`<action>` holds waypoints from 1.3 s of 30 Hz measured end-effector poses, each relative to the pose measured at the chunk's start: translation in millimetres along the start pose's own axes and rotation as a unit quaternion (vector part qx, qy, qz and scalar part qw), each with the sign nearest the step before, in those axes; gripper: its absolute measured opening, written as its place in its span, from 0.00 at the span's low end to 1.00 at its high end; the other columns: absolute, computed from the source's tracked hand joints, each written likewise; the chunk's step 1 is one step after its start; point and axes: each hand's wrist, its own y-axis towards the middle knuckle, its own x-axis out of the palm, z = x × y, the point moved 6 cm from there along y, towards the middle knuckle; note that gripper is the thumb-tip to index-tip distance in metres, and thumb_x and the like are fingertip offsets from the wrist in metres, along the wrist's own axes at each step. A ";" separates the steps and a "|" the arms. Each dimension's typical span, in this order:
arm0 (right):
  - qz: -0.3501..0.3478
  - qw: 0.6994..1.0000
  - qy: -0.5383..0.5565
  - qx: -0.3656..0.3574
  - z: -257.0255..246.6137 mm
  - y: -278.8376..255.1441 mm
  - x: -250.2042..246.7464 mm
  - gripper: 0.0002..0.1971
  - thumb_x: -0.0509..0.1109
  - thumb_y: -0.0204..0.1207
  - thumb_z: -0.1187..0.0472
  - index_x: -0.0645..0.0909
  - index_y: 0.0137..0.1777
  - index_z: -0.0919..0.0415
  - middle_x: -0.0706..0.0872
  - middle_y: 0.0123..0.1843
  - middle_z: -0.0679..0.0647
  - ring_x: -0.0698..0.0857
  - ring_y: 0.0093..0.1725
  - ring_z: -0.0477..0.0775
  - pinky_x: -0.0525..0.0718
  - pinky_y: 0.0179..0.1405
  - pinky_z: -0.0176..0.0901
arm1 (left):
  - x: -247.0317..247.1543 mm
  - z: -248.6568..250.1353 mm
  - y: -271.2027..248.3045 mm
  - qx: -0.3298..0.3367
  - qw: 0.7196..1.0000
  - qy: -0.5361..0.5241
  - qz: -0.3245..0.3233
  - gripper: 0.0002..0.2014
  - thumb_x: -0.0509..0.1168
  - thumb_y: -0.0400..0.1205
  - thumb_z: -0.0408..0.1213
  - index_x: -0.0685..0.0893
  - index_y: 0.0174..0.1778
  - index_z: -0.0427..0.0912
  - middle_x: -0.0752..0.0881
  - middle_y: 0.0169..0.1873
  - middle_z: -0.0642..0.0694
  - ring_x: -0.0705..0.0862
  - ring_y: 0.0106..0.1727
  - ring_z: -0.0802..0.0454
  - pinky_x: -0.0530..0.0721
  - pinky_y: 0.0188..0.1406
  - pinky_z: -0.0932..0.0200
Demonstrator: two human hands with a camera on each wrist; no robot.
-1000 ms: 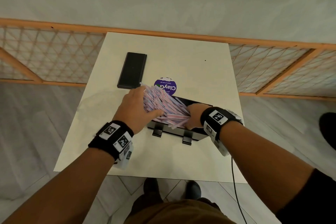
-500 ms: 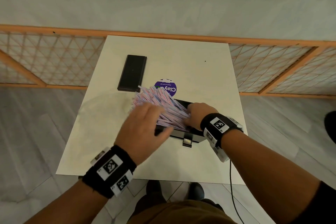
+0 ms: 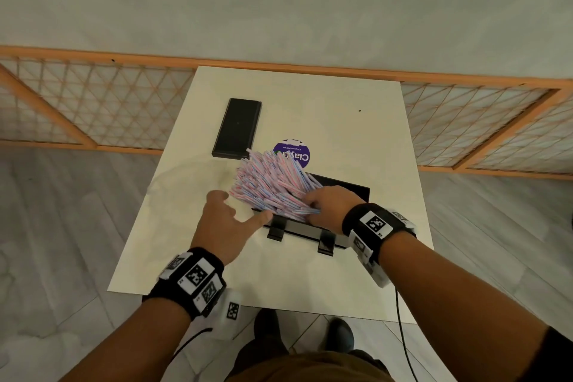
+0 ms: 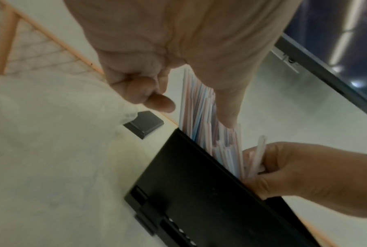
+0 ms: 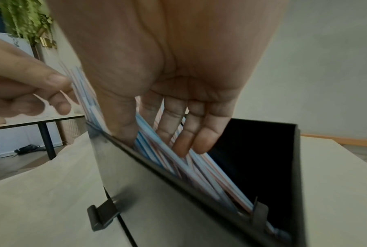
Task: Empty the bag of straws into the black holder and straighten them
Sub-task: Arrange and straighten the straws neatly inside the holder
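A thick bundle of pink, blue and white straws (image 3: pixel 273 186) stands in the black holder (image 3: pixel 347 191) and leans out to the far left. My right hand (image 3: pixel 325 205) grips the bundle's lower right part, with straws (image 5: pixel 167 158) between thumb and fingers inside the holder (image 5: pixel 199 217). At the bundle's near-left side is my left hand (image 3: pixel 229 217). Its fingers are curled in and hold nothing, and its straight thumb lies against the straws (image 4: pixel 199 117). The empty clear bag (image 3: pixel 186 192) lies flat on the table to the left.
A flat black box (image 3: pixel 237 127) lies at the back left of the small white table (image 3: pixel 356 133). A round purple label (image 3: pixel 294 152) shows behind the straws. A wooden lattice rail (image 3: pixel 93 102) runs behind the table. A cable (image 3: pixel 400 319) hangs off the front right.
My left hand came off the top of the bundle and slid down to its near-left side. The right hand stayed on the straws in the holder.
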 end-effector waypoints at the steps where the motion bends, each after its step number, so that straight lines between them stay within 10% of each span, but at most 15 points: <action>1: -0.003 1.000 0.003 -0.003 -0.8 1.6 1.1 0.13 0.70 0.78 0.51 0.85 0.61 0.46 0.86 0.51 0.46 0.85 0.52 0.54 0.83 0.52 0.43 | 1.3 2.4 1.5 0.011 1.000 -0.024 0.006 0.43 0.83 0.67 0.62 0.69 0.70 0.48 0.80 0.54 0.51 0.83 0.53 0.54 0.78 0.47 0.57; 10: -0.083 0.996 0.011 0.019 5.1 12.2 8.1 0.05 0.73 0.75 0.56 0.81 0.48 0.53 0.84 0.45 0.53 0.84 0.46 0.57 0.79 0.43 0.41 | 29.5 15.3 10.3 0.035 0.995 -0.091 -0.019 0.32 0.85 0.69 0.45 0.76 0.64 0.49 0.89 0.46 0.57 0.89 0.45 0.64 0.86 0.44 0.64; 19: -0.127 0.991 0.003 0.046 3.4 20.4 17.1 0.20 0.78 0.69 0.49 0.86 0.59 0.54 0.88 0.49 0.54 0.87 0.50 0.58 0.85 0.51 0.44 | 59.1 14.1 9.3 0.037 0.997 -0.066 -0.034 0.30 0.81 0.74 0.42 0.72 0.66 0.46 0.87 0.53 0.52 0.86 0.46 0.54 0.78 0.32 0.72; 25: -0.115 0.989 0.088 0.043 7.0 15.9 17.2 0.18 0.79 0.67 0.49 0.87 0.57 0.53 0.89 0.51 0.52 0.87 0.51 0.55 0.86 0.56 0.47 | 68.8 5.8 21.7 0.002 0.992 -0.117 -0.046 0.24 0.78 0.74 0.39 0.75 0.61 0.46 0.90 0.47 0.45 0.90 0.40 0.46 0.87 0.38 0.53; 35: -0.063 0.974 0.216 -0.033 -2.3 6.0 19.2 0.26 0.79 0.75 0.53 0.80 0.73 0.48 0.86 0.66 0.48 0.84 0.63 0.51 0.81 0.67 0.44 | 73.1 7.6 28.0 -0.015 0.980 -0.197 -0.019 0.29 0.78 0.64 0.51 0.80 0.60 0.48 0.92 0.45 0.43 0.91 0.36 0.44 0.90 0.37 0.50; 39: -0.066 0.966 0.248 -0.022 -1.0 3.5 20.2 0.17 0.78 0.75 0.53 0.86 0.64 0.48 0.90 0.59 0.49 0.87 0.58 0.51 0.83 0.60 0.41 | 71.3 13.9 25.5 -0.032 0.969 -0.244 -0.022 0.25 0.80 0.74 0.43 0.80 0.61 0.39 0.91 0.43 0.36 0.86 0.29 0.48 0.87 0.28 0.55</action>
